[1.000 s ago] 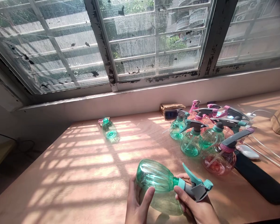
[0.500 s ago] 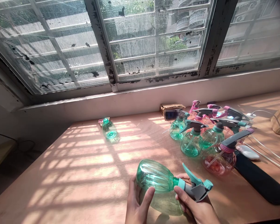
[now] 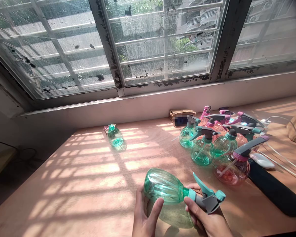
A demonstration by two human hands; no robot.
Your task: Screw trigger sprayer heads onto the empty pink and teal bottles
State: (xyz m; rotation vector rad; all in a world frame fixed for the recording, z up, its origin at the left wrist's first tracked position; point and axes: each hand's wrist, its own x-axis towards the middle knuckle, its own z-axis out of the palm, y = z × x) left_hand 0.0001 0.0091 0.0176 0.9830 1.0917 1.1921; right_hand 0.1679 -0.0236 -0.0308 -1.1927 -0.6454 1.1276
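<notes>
A clear green spray bottle lies tilted on its side between my hands, low over the table, its base to the left. Wrapped around the lower body of the bottle is my left hand, thumb at the front. My right hand grips the neck, with thumb and fingers at the teal collar of the grey and teal spray head. The palms and some fingers are hidden behind the bottle.
A green bottle without a spray head stands at the back left. Several green and pink spray bottles cluster on the right, near a black flat object, a white mouse and cables. A small cardboard box sits by the window wall.
</notes>
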